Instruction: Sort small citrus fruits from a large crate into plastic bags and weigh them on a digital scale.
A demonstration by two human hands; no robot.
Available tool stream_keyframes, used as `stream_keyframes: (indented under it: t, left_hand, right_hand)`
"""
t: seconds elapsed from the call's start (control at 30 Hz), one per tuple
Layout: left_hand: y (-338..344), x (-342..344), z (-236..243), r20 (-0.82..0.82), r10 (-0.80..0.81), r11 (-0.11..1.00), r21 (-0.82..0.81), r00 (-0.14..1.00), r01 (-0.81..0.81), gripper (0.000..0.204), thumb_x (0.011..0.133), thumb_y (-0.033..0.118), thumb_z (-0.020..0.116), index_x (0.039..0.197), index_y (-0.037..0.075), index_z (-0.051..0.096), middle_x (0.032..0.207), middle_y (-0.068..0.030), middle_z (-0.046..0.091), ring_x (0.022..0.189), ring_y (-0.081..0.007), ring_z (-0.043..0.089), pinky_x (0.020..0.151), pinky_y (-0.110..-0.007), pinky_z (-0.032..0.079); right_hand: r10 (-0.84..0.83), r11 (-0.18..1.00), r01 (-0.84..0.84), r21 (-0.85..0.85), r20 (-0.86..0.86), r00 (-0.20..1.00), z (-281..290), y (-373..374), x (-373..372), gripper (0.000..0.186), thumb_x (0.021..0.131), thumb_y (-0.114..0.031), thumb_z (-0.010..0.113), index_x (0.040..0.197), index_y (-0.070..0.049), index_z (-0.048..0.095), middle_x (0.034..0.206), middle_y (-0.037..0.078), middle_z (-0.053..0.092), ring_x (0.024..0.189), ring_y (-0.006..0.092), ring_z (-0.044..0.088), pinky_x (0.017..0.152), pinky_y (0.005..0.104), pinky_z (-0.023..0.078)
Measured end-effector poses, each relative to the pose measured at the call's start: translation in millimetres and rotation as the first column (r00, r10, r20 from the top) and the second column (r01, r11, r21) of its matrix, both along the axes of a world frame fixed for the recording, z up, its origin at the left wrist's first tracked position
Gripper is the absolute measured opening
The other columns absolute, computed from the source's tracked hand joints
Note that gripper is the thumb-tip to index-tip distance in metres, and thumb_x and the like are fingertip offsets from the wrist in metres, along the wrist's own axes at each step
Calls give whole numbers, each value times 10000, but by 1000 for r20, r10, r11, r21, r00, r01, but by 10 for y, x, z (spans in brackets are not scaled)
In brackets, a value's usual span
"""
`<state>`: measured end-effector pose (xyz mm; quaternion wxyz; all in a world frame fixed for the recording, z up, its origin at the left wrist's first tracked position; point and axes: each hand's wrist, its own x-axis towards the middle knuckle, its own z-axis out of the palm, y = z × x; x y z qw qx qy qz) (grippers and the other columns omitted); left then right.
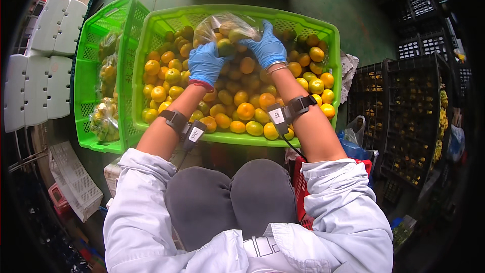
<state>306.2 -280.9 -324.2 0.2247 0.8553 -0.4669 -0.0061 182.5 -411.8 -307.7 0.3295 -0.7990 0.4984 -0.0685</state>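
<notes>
Both my hands wear blue gloves over a wide green crate [323, 23] of orange and greenish mandarins [246, 111]. Between them a clear plastic bag [222, 21] with several mandarins inside lies on the far part of the pile. My left hand [206, 63] is closed at the near left edge of the bag. On its near right edge my right hand [267, 46] grips the plastic between thumb and fingers, the thumb pointing inward. A greenish mandarin [226, 47] sits at the near side of the bag, between the hands. The fingertips are partly hidden by the gloves' backs and the plastic.
To the left stands a taller green crate [101, 145] with filled clear bags [105, 121] in it. Black crates [404, 116] are stacked at right. A red basket [301, 192] stands beside my right knee. White crates [76, 182] lie at lower left.
</notes>
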Motion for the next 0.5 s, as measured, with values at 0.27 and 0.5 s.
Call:
stream_keyframes:
  t: [0.27,0.5]
  left_hand:
    - [-35,254,-5,-289,43,904,418,956,85,477,802,469,532,934,23,637,992,-185,619,958,-316,570,844,-347,435]
    - [184,603,841,-984,18,901,-60,177,-429,291,790,329,653,973,104,630,789,-19,592,668,-174,548,528,-304,464]
  right_hand:
    - [170,971,-202,-130,-225,959,-234,177,-584,392,760,-438,603,886,-69,649,931,140,644,839,320,615,774,395,475]
    - [159,956,-255,149,468,869,876,-155,-293,274,896,-238,507,767,-48,656,680,54,644,552,148,585,552,273,478]
